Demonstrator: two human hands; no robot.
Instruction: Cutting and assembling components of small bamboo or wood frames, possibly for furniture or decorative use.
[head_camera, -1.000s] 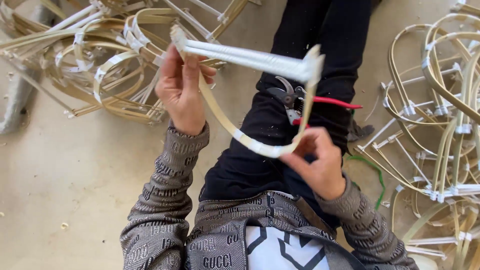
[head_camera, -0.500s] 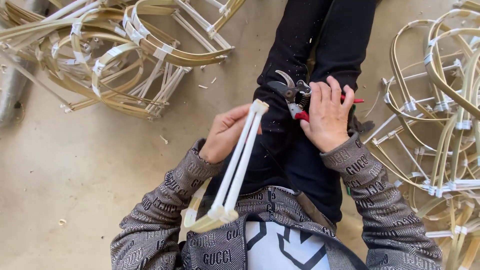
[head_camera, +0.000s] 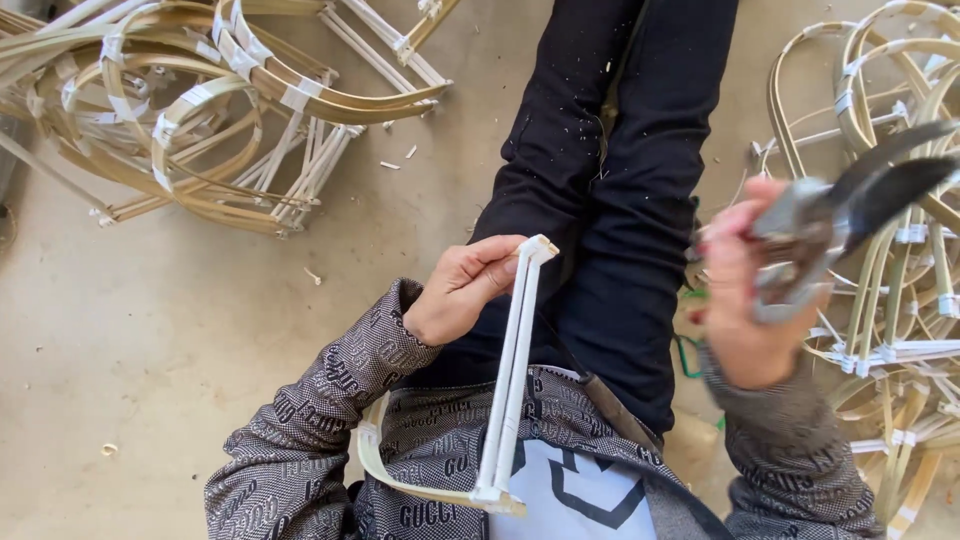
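My left hand (head_camera: 462, 290) grips the top end of a small bamboo frame (head_camera: 510, 380): two straight white-taped sticks joined to a curved pale strip that bows out by my left sleeve. The frame hangs down against my chest. My right hand (head_camera: 740, 300), blurred with motion, holds metal shears (head_camera: 850, 205) raised above my right knee, with the dark blades pointing up and to the right. My legs in black trousers (head_camera: 600, 200) stretch out ahead of me on the floor.
A heap of similar curved bamboo frames (head_camera: 200, 110) bound with white tape lies on the concrete floor at the upper left. Another heap (head_camera: 890, 300) fills the right side. Small wood chips (head_camera: 400, 158) dot the floor.
My right hand has picked the shears up off my lap and swung them up to the right. My left hand still holds the frame upright, after turning it down from overhead.
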